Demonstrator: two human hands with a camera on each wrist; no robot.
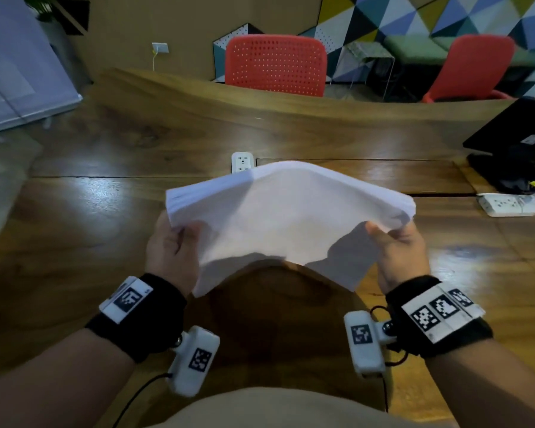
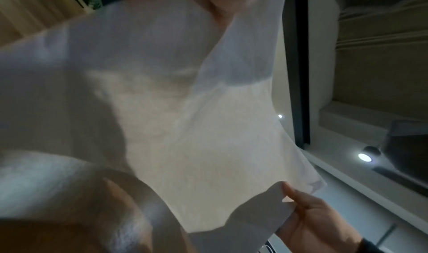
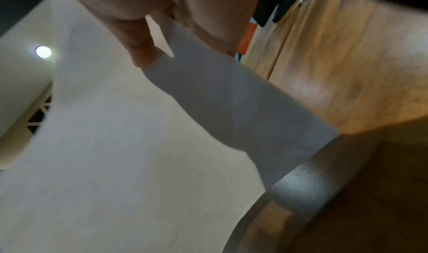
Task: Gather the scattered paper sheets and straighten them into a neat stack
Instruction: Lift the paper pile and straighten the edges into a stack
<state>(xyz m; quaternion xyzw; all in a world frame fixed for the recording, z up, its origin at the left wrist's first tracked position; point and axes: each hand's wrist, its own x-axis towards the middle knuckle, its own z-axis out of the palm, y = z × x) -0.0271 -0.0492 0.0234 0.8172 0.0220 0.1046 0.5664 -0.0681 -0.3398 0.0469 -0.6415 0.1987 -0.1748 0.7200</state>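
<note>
The stack of paper [image 1: 288, 211] is held up above the wooden table [image 1: 105, 217], in the middle of the head view, bowed upward so its centre arches and its two ends droop. The sheets look gathered, with the layered edges showing at the 10 o'clock corner and along the 3 o'clock end.

The left hand [image 1: 170, 245] grips the stack's end at 9 o'clock, thumb on top and fingers curled beneath. The right hand [image 1: 399, 251] pinches the opposite end at 3 o'clock, its thumb pressed on the upper sheet; the right wrist view shows the paper clamped between thumb and fingers [image 3: 143, 42]. From the left wrist view the underside of the paper [image 2: 185, 128] fills most of the picture.

Just beyond the stack at 12 o'clock a white socket [image 1: 242, 162] sits in the table. A white power strip [image 1: 508, 205] lies at 3 o'clock, with a dark laptop [image 1: 519, 131] at 2 o'clock. A red chair [image 1: 275, 66] stands behind the table at 12 o'clock.
</note>
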